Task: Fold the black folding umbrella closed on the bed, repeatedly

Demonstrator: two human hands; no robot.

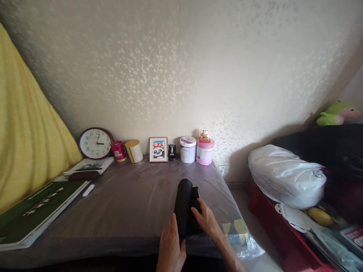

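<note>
A black roll of soft-looking sheet (183, 204) lies lengthwise near the front edge of the table, with a loose flap (195, 193) on its right side. I cannot tell what kind of thing it is. My left hand (170, 245) is closed on the near left of the roll, fingers together along its side and thumb at the near end. My right hand (208, 221) grips the flap on the right, its thumb and forefinger on the black material and its other fingers partly hidden.
The table (127, 200) has a plastic cover. Along the wall stand a clock (96, 143), tins (134, 151), a picture frame (158, 150) and tubs (188, 150). A green book (39, 211) and a white pen-like object (88, 190) lie left. Right are a red box (272, 223) and white bag (286, 175).
</note>
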